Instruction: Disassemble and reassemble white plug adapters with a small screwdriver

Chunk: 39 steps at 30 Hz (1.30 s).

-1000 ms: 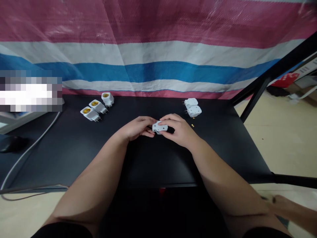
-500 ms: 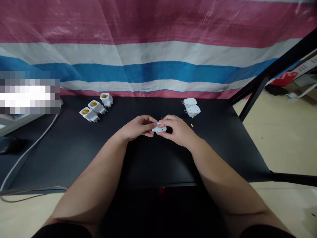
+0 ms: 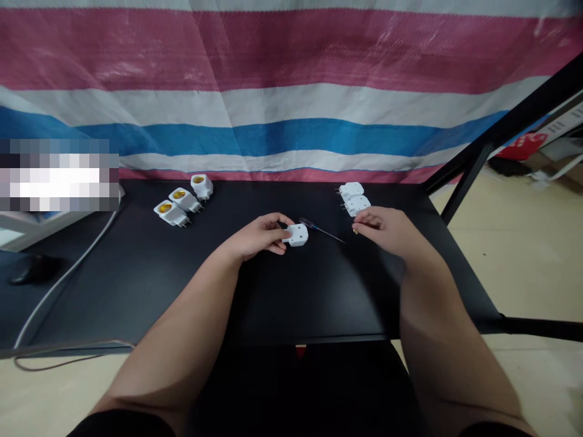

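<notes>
White plastic plug adapter [image 3: 297,235], two small round holes on its top face, low on the black counter [image 3: 314,297], right at the fingers [image 3: 283,226] of the left hand [image 3: 257,237]. Those fingers curled around its left end, grasping it. Just right of the grasped adapter, a small precision screwdriver [image 3: 320,230] lying flat on the counter, dark handle nearest the adapter, thin shaft slanting toward the right hand [image 3: 385,229]. No grip on it from either hand. Right-hand fingers [image 3: 367,218] extended and relaxed, unclenched, nothing visibly held. Right at their tips, a tiny brass part [image 3: 354,231], contact with them impossible to tell. Just beyond those fingers, two white adapters [image 3: 354,199] side by side, metal prongs facing left. Well left of the left-hand fingers, three white lamp-socket adapters [image 3: 181,199] with brass centres in a slanting row. Behind the counter's far edge, a pink, white and blue striped tarp [image 3: 291,142]. Far left, a white cable [image 3: 64,285] and a dark computer mouse [image 3: 34,270]. Far right, a black metal frame [image 3: 464,176].
</notes>
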Each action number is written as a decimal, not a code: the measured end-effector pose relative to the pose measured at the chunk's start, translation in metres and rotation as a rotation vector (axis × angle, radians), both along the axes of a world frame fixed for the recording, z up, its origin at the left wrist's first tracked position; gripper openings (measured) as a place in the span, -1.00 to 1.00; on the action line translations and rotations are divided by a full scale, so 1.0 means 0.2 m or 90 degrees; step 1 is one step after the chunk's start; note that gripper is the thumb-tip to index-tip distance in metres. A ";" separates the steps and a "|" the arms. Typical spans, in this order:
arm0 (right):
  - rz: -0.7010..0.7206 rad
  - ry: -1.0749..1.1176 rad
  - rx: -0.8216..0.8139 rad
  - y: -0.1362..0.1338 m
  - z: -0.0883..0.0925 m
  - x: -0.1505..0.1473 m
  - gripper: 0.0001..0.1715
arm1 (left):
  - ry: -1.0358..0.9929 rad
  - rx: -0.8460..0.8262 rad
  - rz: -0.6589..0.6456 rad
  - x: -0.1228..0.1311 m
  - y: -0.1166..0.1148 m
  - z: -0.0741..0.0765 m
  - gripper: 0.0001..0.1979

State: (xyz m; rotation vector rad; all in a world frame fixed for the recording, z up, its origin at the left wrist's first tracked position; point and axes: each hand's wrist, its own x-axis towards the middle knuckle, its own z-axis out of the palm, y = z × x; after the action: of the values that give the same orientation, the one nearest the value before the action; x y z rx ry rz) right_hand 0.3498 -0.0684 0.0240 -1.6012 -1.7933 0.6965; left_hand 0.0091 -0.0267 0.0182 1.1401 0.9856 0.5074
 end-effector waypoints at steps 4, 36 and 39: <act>-0.043 -0.106 0.040 -0.02 -0.11 0.08 -0.74 | 0.007 0.006 -0.012 0.01 0.00 0.01 -0.74; 0.081 -0.045 0.194 -0.12 0.01 0.10 -0.55 | -0.129 0.093 -0.018 0.17 -0.13 -0.02 -0.56; 0.072 -0.017 0.162 -0.07 -0.04 0.19 -0.53 | -0.121 0.105 -0.021 0.16 -0.11 -0.04 -0.62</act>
State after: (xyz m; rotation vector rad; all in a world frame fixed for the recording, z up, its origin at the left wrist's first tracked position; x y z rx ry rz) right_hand 0.3877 -0.0830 0.0158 -1.3555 -1.9185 0.4750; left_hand 0.0409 -0.0491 0.0108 1.2284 0.7707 0.6668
